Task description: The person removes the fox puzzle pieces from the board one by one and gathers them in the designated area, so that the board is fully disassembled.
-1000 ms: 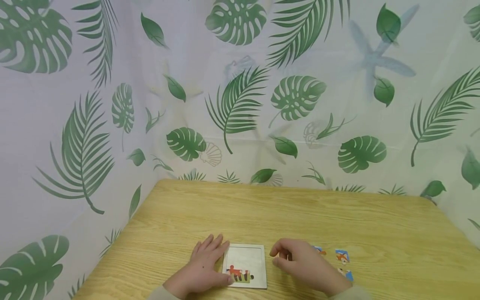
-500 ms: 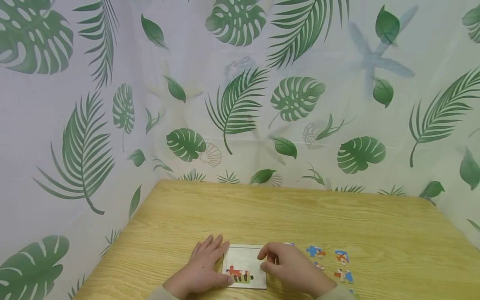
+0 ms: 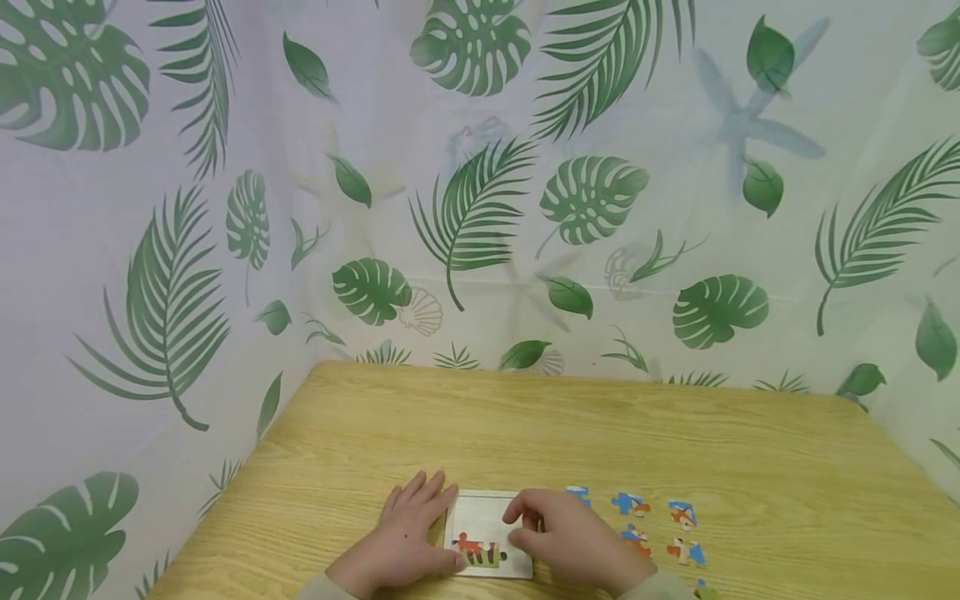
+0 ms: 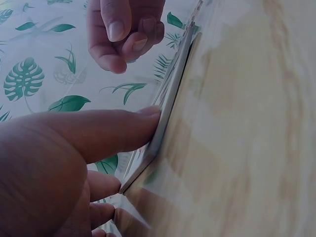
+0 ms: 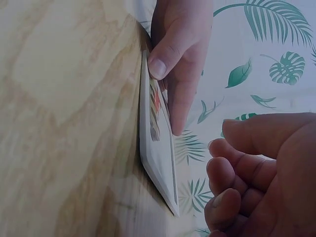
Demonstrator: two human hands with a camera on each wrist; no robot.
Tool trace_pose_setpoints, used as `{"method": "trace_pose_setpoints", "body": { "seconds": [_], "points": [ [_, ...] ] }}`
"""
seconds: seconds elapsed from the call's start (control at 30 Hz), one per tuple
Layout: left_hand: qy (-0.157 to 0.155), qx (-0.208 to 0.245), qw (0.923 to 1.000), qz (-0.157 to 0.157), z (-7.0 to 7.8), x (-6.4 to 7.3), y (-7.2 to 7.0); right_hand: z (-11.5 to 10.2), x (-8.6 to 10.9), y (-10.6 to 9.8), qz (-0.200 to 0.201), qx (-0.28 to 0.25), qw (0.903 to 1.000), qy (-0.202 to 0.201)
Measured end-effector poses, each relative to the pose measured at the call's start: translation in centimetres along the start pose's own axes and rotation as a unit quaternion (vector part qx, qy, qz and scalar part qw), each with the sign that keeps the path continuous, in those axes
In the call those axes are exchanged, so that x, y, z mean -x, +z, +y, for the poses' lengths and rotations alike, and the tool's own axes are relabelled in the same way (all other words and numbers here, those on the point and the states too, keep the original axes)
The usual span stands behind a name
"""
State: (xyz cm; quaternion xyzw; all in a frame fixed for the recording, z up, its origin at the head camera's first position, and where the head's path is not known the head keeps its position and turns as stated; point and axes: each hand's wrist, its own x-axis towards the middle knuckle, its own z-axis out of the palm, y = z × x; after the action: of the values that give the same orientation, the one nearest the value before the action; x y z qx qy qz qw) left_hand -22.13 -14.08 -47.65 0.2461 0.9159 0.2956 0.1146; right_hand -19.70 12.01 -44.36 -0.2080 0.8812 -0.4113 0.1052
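A shallow white puzzle tray lies on the table. Along its lower left sit joined jigsaw pieces in red, black and green. My left hand rests at the tray's left side, fingers extended, thumb on the lower left corner; in the left wrist view that thumb touches the rim. Over the tray's right part hovers my right hand, its fingers loosely bent. Within the right hand, in the right wrist view, I see no piece, and thumb and forefinger look slightly apart.
Loose jigsaw pieces lie right of the right hand, among them a blue one, a blue-orange one and a partly cut-off green one. A leaf-patterned cloth hangs behind the wooden table.
My right hand has moved left from beside the tray to above its right part, uncovering more loose pieces. The left hand and the joined pieces have stayed put.
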Motion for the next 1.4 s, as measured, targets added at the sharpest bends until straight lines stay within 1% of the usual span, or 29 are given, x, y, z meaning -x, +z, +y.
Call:
{"method": "trace_pose_setpoints", "body": {
  "seconds": [0.23, 0.53, 0.77, 1.1, 1.23, 1.4],
  "points": [
    [0.005, 0.001, 1.0000, 0.003, -0.1, 0.0, 0.0, -0.1, -0.3, 0.6, -0.003, 0.003, 0.9999, -0.010],
    [0.002, 0.005, 1.0000, -0.003, -0.1, 0.0, -0.1, -0.4, -0.5, 1.5, -0.012, 0.004, 0.9999, -0.009],
    [-0.001, 0.005, 1.0000, -0.004, 0.0, 0.0, -0.1, 0.1, -0.7, 2.2, -0.022, 0.017, 0.9994, 0.020],
    [-0.003, 0.006, 0.9999, -0.008, -0.2, -0.1, 0.0, 0.2, -0.7, 2.6, -0.025, 0.017, 0.9992, 0.028],
    [-0.005, 0.005, 0.9999, -0.009, -0.2, -0.2, 0.0, 0.4, -0.8, 2.7, -0.027, 0.026, 0.9988, 0.033],
    [-0.002, 0.008, 0.9999, -0.010, -0.2, -0.2, 0.0, 0.7, -0.8, 2.8, -0.023, 0.035, 0.9990, 0.017]
  ]
}}
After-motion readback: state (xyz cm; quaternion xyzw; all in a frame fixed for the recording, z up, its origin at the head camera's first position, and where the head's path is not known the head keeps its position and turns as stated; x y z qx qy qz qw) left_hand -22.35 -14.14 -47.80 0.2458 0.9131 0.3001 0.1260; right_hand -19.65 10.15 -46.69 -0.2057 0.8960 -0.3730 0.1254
